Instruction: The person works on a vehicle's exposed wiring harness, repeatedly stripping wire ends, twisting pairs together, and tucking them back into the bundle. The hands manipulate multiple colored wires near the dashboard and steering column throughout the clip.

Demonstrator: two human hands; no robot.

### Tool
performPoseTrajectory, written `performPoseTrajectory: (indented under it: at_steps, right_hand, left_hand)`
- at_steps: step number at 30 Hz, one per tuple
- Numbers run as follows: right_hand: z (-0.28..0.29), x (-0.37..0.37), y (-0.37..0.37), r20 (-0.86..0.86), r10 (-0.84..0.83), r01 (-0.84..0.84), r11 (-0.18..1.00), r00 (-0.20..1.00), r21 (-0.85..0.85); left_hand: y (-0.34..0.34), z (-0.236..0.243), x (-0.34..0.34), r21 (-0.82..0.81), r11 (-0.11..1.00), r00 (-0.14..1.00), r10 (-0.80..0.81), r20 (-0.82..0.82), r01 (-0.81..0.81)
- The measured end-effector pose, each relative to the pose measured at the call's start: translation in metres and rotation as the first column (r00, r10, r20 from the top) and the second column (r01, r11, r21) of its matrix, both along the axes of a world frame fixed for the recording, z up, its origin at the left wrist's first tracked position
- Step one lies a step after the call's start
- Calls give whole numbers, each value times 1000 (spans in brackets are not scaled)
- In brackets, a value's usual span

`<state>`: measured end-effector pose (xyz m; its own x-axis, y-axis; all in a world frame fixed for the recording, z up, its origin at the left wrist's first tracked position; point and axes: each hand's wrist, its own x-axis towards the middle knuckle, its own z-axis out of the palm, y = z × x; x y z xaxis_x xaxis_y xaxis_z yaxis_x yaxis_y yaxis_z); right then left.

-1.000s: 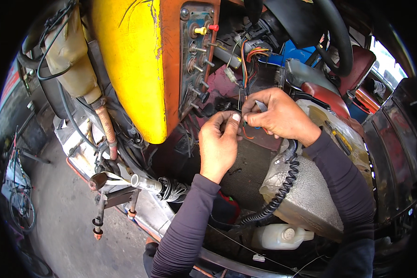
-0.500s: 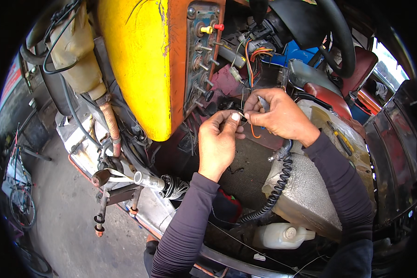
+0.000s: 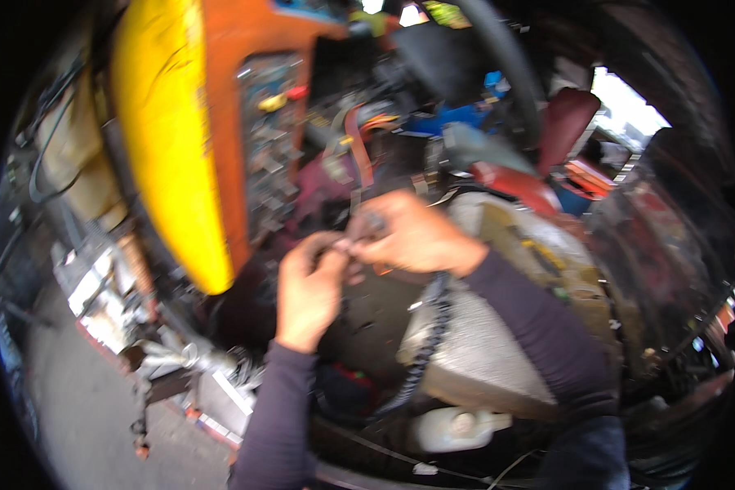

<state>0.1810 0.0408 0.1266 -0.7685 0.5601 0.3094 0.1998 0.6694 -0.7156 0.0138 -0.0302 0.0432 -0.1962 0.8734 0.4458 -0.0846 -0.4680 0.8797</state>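
Note:
My left hand (image 3: 310, 286) and my right hand (image 3: 416, 233) meet in front of me, thumbs and fingers pinched together at the tips. Between them is an orange wire (image 3: 384, 270), whose end shows just under my right fingers; motion blur smears the exact grip. A small grey object (image 3: 373, 220) is tucked in my right hand, its kind unclear. Beyond the hands, a bundle of coloured wires (image 3: 358, 147) hangs down below the steering wheel (image 3: 510, 61).
Left of my hands stands a yellow and orange body panel (image 3: 167, 147) with a switch panel (image 3: 269, 155). A coiled black hose (image 3: 426, 351) runs beside a silvery padded cover (image 3: 474, 343). A whitish plastic jug (image 3: 457, 430) lies low down. Red seats (image 3: 567, 122) are at the right.
The whole view has swung and blurred, so the surroundings sit further left and are tilted. My hands stay together at the wire with much the same pinch.

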Motion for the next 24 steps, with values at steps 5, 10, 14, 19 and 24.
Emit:
performPoseTrajectory:
  at_steps: [5,10,14,19,24]
  right_hand:
    - [0,-6,2,-25,-52,57,919,998,390]
    - [26,36,-39,-235,-113,129,990,965,53]
    - [15,69,-61,-57,-200,186,964,978,-190]
    - [-6,65,-70,-50,-301,258,881,952,-396]
    - [-5,38,-71,-59,-316,276,893,947,-355]
  left_hand:
    - [9,-7,-8,48,997,991,60,116,-65]
    - [5,-22,-8,40,994,972,92,215,-103]
    - [11,-32,1,57,997,950,40,311,-61]
    - [6,-33,-2,61,996,946,45,321,-68]
    - [7,-34,1,49,996,955,52,292,-69]
